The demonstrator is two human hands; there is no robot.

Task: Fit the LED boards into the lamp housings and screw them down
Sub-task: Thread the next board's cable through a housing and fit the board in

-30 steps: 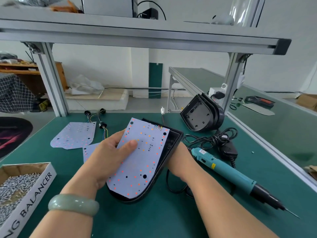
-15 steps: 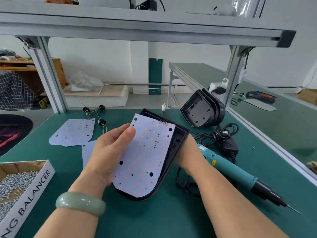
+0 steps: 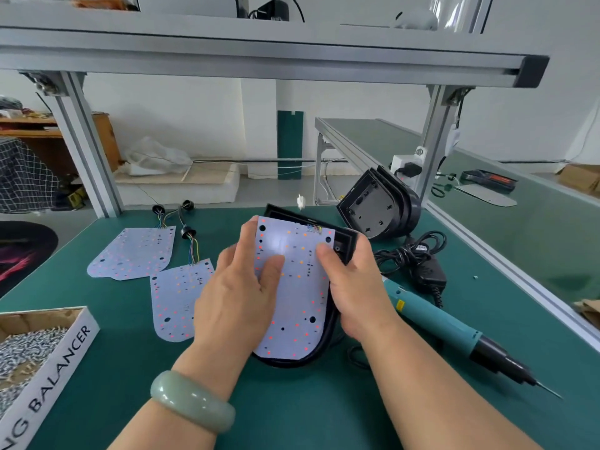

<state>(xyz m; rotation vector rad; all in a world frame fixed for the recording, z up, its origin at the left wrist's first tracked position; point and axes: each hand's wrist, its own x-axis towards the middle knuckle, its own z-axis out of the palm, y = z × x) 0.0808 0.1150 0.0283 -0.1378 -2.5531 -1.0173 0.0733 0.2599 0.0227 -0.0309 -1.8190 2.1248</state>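
Head view, items on the green bench [image 3: 292,410]:

1. LED board [image 3: 292,306]: white, dotted with red and orange LEDs, lying tilted on the open face of the lamp housing [image 3: 319,349]. You are holding the pair just above the bench, in front of you.
2. Left hand [image 3: 240,287]: you are pinching the board's left edge, with the thumb lying flat on its face and the fingers running up along the edge. A pale green bracelet [image 3: 191,401] is sitting on that wrist.
3. Right hand [image 3: 354,287]: you are gripping the housing's right side, the fingers curling round its black rim and the thumb pressing on the board's upper right.
4. Two spare boards [image 3: 133,251] [image 3: 178,300]: lying flat to your left, coloured wires trailing from their far ends.
5. Stacked housings [image 3: 376,209]: leaning on edge beyond your right hand.
6. Electric screwdriver [image 3: 438,323]: teal, lying to your right, with the bit pointing towards the near right corner and its black cable [image 3: 418,261] bunching behind it.
7. Screw box [image 3: 65,352]: sitting at the near left, holding silver screws.
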